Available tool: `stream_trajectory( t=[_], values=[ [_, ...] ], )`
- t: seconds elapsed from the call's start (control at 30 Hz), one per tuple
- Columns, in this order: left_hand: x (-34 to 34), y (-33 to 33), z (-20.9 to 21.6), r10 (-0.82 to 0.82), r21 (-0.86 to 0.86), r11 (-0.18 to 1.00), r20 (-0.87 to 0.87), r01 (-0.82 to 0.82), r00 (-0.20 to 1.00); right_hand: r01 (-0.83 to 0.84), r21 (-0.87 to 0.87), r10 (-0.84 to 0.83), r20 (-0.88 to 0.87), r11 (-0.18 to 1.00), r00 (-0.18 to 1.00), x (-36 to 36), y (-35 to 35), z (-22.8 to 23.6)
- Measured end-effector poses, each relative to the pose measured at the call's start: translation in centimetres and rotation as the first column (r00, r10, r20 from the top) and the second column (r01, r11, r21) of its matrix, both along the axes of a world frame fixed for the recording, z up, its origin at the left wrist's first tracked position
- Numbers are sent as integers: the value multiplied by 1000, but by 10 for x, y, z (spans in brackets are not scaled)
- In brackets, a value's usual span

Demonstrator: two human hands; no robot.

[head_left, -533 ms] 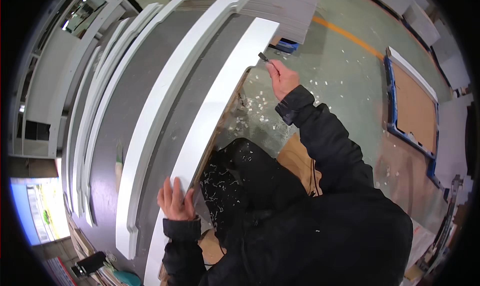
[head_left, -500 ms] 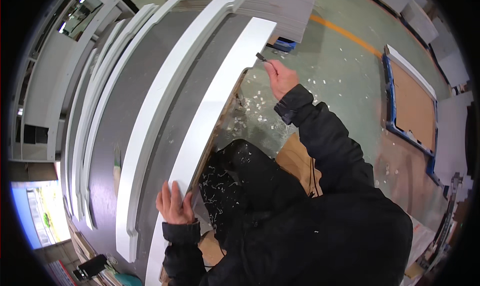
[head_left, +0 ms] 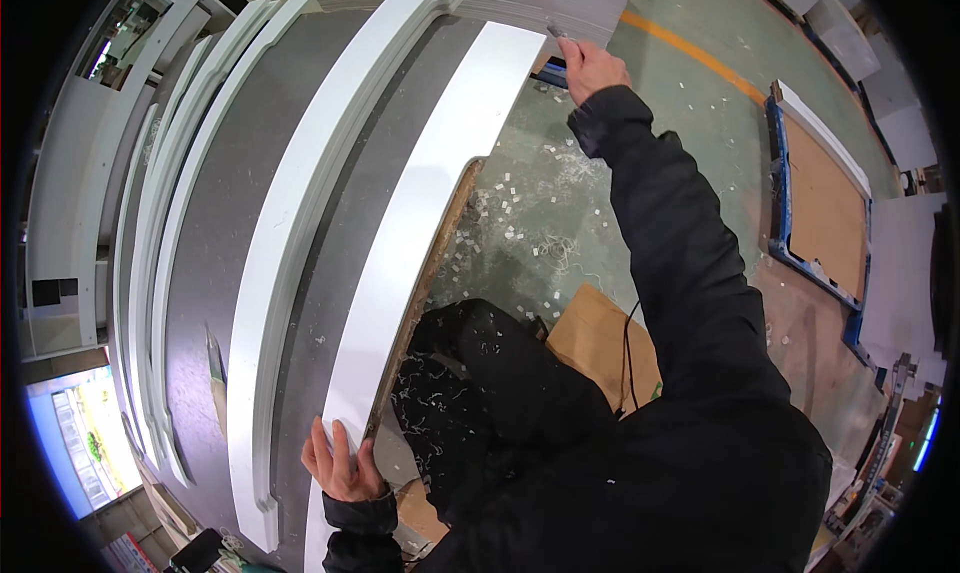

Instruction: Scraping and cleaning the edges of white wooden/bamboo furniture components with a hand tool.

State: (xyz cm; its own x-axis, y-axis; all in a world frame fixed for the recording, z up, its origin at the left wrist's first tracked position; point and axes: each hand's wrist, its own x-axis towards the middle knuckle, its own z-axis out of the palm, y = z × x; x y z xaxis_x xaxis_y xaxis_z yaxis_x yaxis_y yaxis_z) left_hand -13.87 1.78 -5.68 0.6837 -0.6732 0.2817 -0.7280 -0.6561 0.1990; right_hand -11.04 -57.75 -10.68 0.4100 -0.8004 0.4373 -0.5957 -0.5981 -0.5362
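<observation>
A long white board (head_left: 452, 123) with a stepped cut-out along its right edge lies at the right side of the dark grey worktop (head_left: 335, 228). My left hand (head_left: 345, 465) grips its near part, fingers on the white face and thumb at the raw brown edge. Beyond the far end of the board, my right hand (head_left: 598, 71) is closed round a small, flat, dark tool (head_left: 556, 31). Its exact kind is too small to tell, and it is apart from the board.
More white profiled boards (head_left: 300, 188) lie to the left, with a knife-like pointed tool (head_left: 215, 378) between them. Scraps (head_left: 512, 208) litter the floor. Cardboard (head_left: 600, 338) lies by my knee, a stack of panels (head_left: 580, 3) stands beyond, and a blue-edged pallet (head_left: 825, 218) is at right.
My right hand has moved away from the board's cut-out, farther off and rightward past its far corner, still holding the dark tool. My left hand stays on the board's near part.
</observation>
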Motion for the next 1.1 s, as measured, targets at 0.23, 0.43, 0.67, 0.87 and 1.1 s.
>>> stream_trajectory(
  t=[0.23,0.43,0.67,0.87,1.1],
  values=[
    [0,6,5,23,46,999,-25,-22,999,-219,-13,219,-12,976,976,-9,30,-2],
    [-7,4,5,78,29,997,-60,-77,995,-237,87,223,144,968,964,-15,-2,-9],
    [-3,6,4,68,35,997,-67,-66,995,-24,63,19,79,998,997,10,-54,-6],
    [-1,2,7,30,16,999,-44,-30,999,-338,498,267,210,799,941,-12,-13,0],
    [-1,6,4,49,16,999,-37,-48,998,-712,468,726,194,523,660,-56,135,2]
  ],
)
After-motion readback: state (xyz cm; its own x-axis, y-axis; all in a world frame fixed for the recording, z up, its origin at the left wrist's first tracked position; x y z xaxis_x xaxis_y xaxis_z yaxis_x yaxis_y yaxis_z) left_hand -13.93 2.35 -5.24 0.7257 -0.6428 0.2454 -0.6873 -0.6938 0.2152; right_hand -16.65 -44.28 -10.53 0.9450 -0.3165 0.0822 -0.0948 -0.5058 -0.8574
